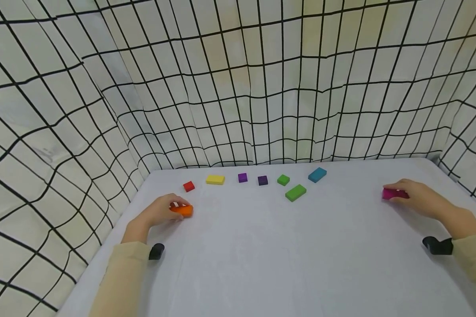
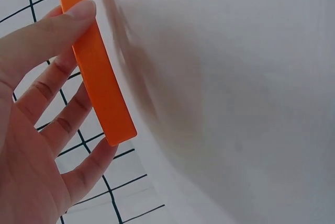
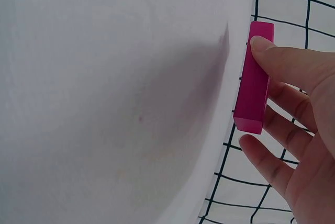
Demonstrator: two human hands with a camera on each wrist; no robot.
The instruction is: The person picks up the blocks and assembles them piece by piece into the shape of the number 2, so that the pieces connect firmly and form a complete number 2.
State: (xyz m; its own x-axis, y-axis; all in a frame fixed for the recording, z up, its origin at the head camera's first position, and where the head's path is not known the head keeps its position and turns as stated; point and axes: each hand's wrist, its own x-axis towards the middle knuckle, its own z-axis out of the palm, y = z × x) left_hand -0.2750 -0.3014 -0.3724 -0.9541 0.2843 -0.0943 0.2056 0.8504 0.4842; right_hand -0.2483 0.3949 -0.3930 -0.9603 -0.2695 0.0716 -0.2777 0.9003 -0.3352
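My left hand (image 1: 161,210) pinches a long orange block (image 2: 104,82) between thumb and fingers at the left side of the table. On the far right, my right hand (image 1: 424,198) grips a magenta block (image 3: 254,82) the same way, with the thumb across its face. In both wrist views a shadow falls on the white surface beside the block. Closest to the left hand lies a small red block (image 1: 188,186), apart from it. No loose block lies near the right hand.
Along the table's (image 1: 262,264) far side lie a yellow block (image 1: 215,179), a purple block (image 1: 243,177), a dark purple block (image 1: 262,180), a small green block (image 1: 283,179), a longer green block (image 1: 295,193) and a blue block (image 1: 317,175). Black-gridded white cloth (image 1: 242,88) surrounds the table.
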